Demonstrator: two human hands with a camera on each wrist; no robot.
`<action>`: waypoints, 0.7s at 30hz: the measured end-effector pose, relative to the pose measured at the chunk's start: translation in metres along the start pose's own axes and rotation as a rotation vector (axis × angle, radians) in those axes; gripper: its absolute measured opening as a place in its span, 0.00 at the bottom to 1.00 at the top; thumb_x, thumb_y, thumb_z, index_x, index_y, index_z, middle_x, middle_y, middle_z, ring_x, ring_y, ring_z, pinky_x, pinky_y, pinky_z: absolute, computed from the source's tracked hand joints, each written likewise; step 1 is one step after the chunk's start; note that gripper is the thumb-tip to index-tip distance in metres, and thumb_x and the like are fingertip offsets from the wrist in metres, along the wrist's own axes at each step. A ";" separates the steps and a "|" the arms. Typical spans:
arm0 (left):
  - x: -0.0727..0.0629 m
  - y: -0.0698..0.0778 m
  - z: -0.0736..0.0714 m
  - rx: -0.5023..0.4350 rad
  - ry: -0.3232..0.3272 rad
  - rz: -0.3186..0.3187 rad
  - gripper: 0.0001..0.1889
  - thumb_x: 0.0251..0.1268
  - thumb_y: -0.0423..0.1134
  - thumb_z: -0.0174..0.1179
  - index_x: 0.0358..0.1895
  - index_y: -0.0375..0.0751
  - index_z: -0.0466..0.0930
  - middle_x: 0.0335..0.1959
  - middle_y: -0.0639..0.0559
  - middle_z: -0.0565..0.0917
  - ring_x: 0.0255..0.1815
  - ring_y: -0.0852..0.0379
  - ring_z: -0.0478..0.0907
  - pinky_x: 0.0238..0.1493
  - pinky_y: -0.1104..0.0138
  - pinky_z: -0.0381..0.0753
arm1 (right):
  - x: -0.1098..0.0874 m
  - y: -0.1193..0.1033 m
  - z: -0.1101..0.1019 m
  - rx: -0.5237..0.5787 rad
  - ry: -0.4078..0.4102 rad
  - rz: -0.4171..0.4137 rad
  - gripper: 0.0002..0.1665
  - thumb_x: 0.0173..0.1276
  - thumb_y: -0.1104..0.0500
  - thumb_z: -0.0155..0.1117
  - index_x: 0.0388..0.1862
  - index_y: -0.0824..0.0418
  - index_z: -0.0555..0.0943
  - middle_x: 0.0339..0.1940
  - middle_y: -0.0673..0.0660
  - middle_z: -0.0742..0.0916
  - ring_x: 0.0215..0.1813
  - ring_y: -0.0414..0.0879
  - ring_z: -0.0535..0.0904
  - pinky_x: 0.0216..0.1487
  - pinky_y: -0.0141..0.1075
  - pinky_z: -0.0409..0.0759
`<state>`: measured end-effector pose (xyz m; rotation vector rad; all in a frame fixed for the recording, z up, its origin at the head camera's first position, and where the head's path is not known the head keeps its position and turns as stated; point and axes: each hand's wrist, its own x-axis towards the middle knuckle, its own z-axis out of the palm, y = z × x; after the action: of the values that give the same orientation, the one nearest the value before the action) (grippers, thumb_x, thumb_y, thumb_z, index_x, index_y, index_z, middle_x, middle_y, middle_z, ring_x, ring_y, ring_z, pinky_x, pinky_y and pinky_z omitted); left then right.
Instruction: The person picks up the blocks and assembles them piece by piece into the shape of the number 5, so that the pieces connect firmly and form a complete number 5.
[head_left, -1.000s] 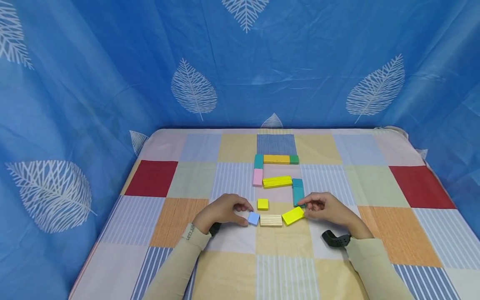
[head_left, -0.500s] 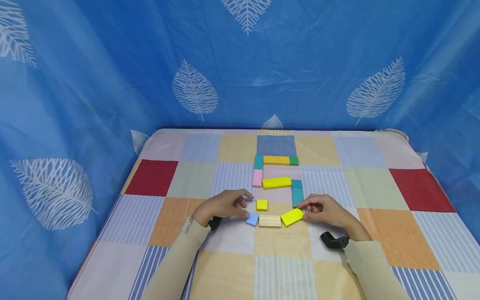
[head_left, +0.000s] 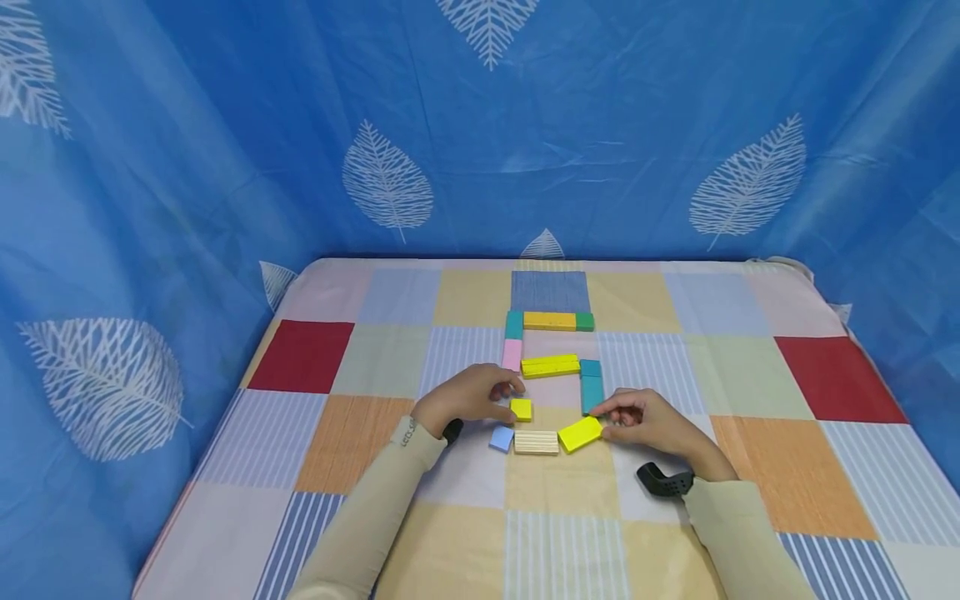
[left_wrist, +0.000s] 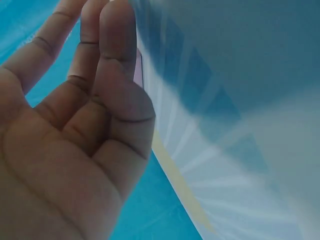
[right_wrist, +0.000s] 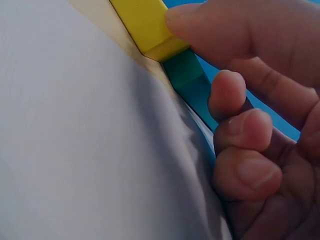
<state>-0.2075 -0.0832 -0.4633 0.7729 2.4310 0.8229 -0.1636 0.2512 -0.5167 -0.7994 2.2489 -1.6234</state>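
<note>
In the head view my left hand (head_left: 468, 393) reaches over the small yellow square block (head_left: 521, 410), its thumb close to the left edge and its fingers above the far side. Whether it touches the block I cannot tell; the left wrist view shows no block by this hand (left_wrist: 80, 115). My right hand (head_left: 651, 421) holds the right end of a yellow rectangular block (head_left: 580, 434), which lies at a slant. Its thumb (right_wrist: 215, 25) rests against that end; the index fingertip is near the teal blocks (head_left: 592, 392). A plain wooden block (head_left: 536, 442) and a light blue block (head_left: 502, 439) lie left of it.
Farther back lie a long yellow block (head_left: 551, 366), a pink block (head_left: 512, 353), a teal block (head_left: 513, 325), an orange block (head_left: 549, 321) and a green block (head_left: 584, 322). A patchwork cloth (head_left: 420, 542) covers the table; a blue leaf-patterned curtain (head_left: 600, 125) surrounds it.
My left hand has let go of the light blue block and moved up and right to the small yellow block. The right hand stays at the slanted yellow block.
</note>
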 end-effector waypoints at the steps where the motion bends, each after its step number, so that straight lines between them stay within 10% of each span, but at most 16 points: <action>1: 0.002 0.000 0.001 0.002 -0.005 -0.002 0.17 0.63 0.32 0.79 0.54 0.40 0.88 0.40 0.53 0.82 0.43 0.55 0.74 0.51 0.67 0.76 | 0.000 0.000 0.000 0.004 -0.001 0.002 0.13 0.67 0.76 0.73 0.50 0.75 0.88 0.33 0.50 0.82 0.30 0.41 0.69 0.31 0.31 0.69; 21: -0.009 -0.019 -0.007 0.002 0.076 -0.163 0.14 0.63 0.32 0.79 0.51 0.43 0.92 0.42 0.53 0.83 0.45 0.54 0.74 0.56 0.61 0.79 | -0.001 0.001 0.001 -0.003 0.003 0.003 0.13 0.68 0.75 0.73 0.51 0.75 0.88 0.34 0.50 0.82 0.30 0.40 0.69 0.31 0.32 0.69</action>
<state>-0.2115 -0.1044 -0.4681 0.5436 2.5225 0.7997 -0.1632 0.2514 -0.5180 -0.7940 2.2544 -1.6209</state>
